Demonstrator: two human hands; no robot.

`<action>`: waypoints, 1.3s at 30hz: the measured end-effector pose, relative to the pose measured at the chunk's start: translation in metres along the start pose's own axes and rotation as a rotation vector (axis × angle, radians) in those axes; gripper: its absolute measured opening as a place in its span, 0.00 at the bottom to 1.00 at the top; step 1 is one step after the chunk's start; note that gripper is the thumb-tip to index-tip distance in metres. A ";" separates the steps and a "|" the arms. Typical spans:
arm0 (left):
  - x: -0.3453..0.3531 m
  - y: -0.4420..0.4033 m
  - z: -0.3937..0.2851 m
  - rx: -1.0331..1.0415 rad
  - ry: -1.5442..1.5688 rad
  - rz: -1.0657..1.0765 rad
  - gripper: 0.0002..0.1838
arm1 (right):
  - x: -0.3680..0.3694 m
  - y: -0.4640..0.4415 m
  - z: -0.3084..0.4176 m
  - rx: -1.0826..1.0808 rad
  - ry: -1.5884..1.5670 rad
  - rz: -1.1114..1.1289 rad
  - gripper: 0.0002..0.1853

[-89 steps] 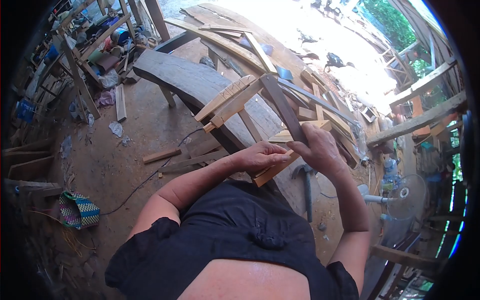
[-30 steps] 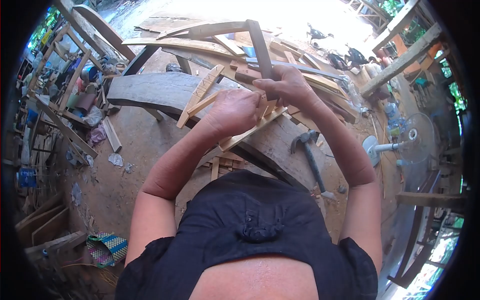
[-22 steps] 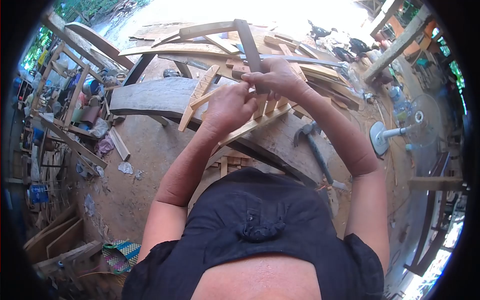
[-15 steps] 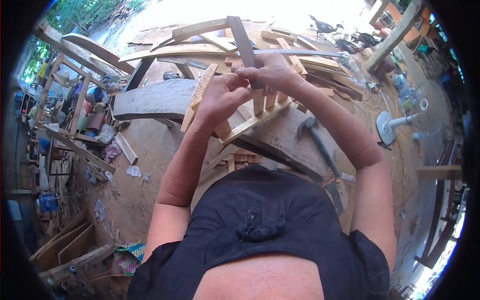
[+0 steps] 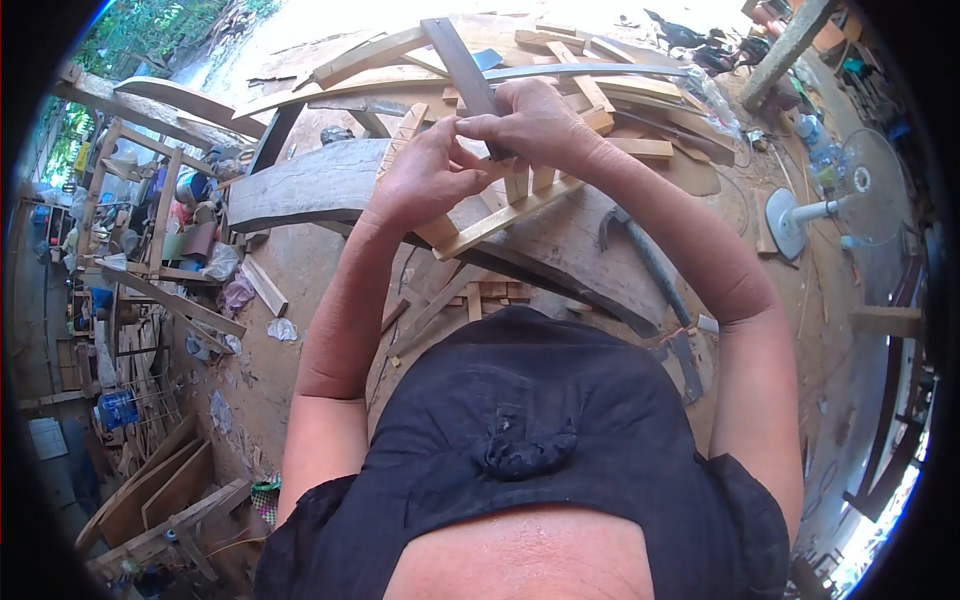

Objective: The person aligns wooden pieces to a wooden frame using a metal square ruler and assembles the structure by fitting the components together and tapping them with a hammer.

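My right hand point(image 5: 535, 122) is closed round the lower end of a dark L-shaped wooden square point(image 5: 460, 68), whose lighter arm reaches to the upper left. Beside it my left hand point(image 5: 425, 178) has thumb and fingers bent toward each other near the square's lower end; anything between its fingertips is too small to make out. Below both hands lies a light wooden frame point(image 5: 510, 215) with short crosspieces, partly hidden by the hands. A curved pale wood piece point(image 5: 404, 135) with pencil marks shows behind my left hand. Underneath is a thick grey plank bench point(image 5: 300, 185).
A hammer point(image 5: 655, 268) rests on the bench at the right. Wood strips point(image 5: 640, 88) are piled beyond the hands. A white fan point(image 5: 800, 215) stands at the right, birds point(image 5: 690, 35) are at the top right, and clutter and leaning boards point(image 5: 175, 485) fill the left.
The view has shifted and turned. My right hand still holds the dark square, while my left hand has moved from the light frame up beside the square's lower end, its fingers loosening slightly.
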State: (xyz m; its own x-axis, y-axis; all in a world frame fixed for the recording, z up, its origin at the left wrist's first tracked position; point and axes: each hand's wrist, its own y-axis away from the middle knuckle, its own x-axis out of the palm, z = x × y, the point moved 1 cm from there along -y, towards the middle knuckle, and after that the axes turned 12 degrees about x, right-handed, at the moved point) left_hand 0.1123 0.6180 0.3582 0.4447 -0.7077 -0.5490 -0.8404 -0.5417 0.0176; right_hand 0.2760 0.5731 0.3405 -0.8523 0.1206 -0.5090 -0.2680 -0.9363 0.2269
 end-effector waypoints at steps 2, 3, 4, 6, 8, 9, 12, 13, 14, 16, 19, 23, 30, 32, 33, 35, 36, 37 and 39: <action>-0.001 -0.002 -0.001 -0.031 -0.087 0.027 0.26 | 0.002 -0.001 -0.002 -0.065 0.009 -0.031 0.24; 0.000 -0.004 0.004 -0.013 -0.112 0.036 0.29 | 0.001 0.001 0.000 -0.066 0.006 -0.031 0.24; 0.001 -0.006 0.006 0.006 -0.137 0.047 0.32 | -0.001 0.003 0.004 -0.076 0.077 -0.044 0.24; 0.005 -0.007 0.008 0.039 -0.089 0.004 0.30 | -0.003 0.005 0.006 -0.085 0.146 -0.058 0.24; 0.006 -0.007 0.007 0.068 -0.042 -0.042 0.27 | -0.001 0.006 0.006 -0.077 0.141 -0.054 0.26; 0.006 -0.008 0.007 0.076 0.227 -0.121 0.25 | 0.001 0.006 0.004 -0.079 0.139 -0.053 0.26; 0.001 -0.009 0.004 0.039 0.568 -0.218 0.21 | 0.004 0.004 -0.001 -0.198 0.155 -0.144 0.27; -0.001 -0.008 -0.001 -0.009 0.642 -0.235 0.20 | 0.003 0.004 -0.001 -0.188 0.171 -0.180 0.27; 0.001 -0.006 -0.007 -0.070 0.625 -0.318 0.17 | 0.003 0.003 -0.001 -0.179 0.186 -0.216 0.26; 0.001 -0.013 0.005 -0.059 0.573 -0.298 0.15 | 0.002 0.002 -0.004 -0.157 0.115 -0.137 0.25; 0.005 -0.020 0.012 -0.024 0.470 -0.328 0.15 | 0.000 0.002 -0.002 -0.116 -0.007 -0.047 0.19; -0.001 -0.023 0.009 -0.041 0.485 -0.344 0.13 | -0.007 0.001 -0.008 -0.074 -0.274 0.156 0.15; -0.002 -0.024 0.010 -0.083 0.577 -0.320 0.09 | -0.022 0.009 -0.007 -0.106 -0.237 0.304 0.15; -0.005 -0.025 0.018 -0.093 0.553 -0.332 0.09 | -0.027 0.008 -0.010 -0.012 -0.311 0.278 0.14; -0.006 -0.025 0.019 -0.107 0.532 -0.340 0.08 | -0.030 0.009 -0.010 -0.015 -0.310 0.279 0.14; -0.007 -0.023 0.020 -0.102 0.513 -0.353 0.09 | -0.035 0.012 -0.010 0.045 -0.142 0.229 0.13; -0.007 -0.022 0.020 -0.098 0.494 -0.363 0.09 | -0.034 0.011 -0.014 0.017 -0.197 0.232 0.11; -0.008 -0.023 0.022 -0.100 0.492 -0.366 0.09 | -0.034 0.010 -0.018 0.014 -0.197 0.235 0.11; -0.009 -0.024 0.027 -0.080 0.532 -0.369 0.08 | -0.035 0.009 -0.021 -0.044 -0.127 0.251 0.12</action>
State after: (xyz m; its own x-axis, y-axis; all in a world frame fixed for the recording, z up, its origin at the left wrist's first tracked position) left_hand 0.1197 0.6497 0.3403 0.8098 -0.5852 -0.0427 -0.5863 -0.8099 -0.0196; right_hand 0.3124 0.5530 0.3425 -0.9396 -0.0796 -0.3328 -0.0236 -0.9552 0.2951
